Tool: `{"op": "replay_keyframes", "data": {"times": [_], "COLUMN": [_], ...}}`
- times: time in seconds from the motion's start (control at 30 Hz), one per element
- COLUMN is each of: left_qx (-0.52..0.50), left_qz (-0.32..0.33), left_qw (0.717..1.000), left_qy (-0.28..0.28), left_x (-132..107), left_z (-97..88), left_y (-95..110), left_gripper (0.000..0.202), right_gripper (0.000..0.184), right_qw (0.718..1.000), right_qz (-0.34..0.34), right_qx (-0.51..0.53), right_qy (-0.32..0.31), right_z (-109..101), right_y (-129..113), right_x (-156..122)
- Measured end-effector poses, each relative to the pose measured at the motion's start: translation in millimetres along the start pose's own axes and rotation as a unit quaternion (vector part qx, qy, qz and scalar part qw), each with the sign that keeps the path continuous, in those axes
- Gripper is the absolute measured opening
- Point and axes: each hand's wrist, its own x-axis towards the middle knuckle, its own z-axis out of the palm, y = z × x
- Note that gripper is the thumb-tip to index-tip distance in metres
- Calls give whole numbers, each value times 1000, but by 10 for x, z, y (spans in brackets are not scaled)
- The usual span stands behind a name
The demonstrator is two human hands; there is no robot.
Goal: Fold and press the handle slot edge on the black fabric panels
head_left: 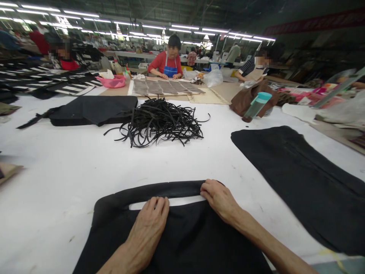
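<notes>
With its fingers bent and lowered across the slot, the left hand [148,224] touches the black panel [182,236] around the slot's middle; whether that grip pinches the material or only presses on it, I cannot tell. The right hand [221,198] has its fingers curled closed on the band at the slot's right end, near the panel's far right corner. The panel lies on the white surface [71,167] directly before the person, its far edge running left to right and rising slightly to the right, its body spreading toward the person and out of view at the bottom. The long axis of the slot follows that far edge, and white shows through it.

To the right lies another black panel [302,182], its long axis slanting from the far left to the near right. Beyond the hands, a tangled heap of black strips [165,121] sits against a black stack [94,110]. Farther right stands a tilted clear bottle with a turquoise lid [258,104], beside brown material [241,97]. Across the way, a person in a red top [168,62] bends over grey-brown pieces [165,86].
</notes>
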Motion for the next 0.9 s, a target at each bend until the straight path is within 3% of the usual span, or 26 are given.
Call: {"op": "replay_keyframes", "data": {"times": [0.23, 0.43, 0.9], "left_qx": [12, 33, 33], "left_qz": [-4, -2, -37], "left_qw": [1000, 999, 998], "left_qy": [-5, 5, -28], "left_x": [44, 80, 206], "left_z": [-53, -65, -183], "left_y": [30, 59, 190], "left_gripper": [58, 55, 58], "right_gripper": [18, 17, 18], "right_qw": [995, 989, 980], "right_qz": [68, 127, 169], "right_qx": [-64, -58, 11], "right_qy": [-22, -46, -107], "right_z": [-8, -25, -42], "right_y": [-124, -132, 27], "right_x": [24, 141, 279]}}
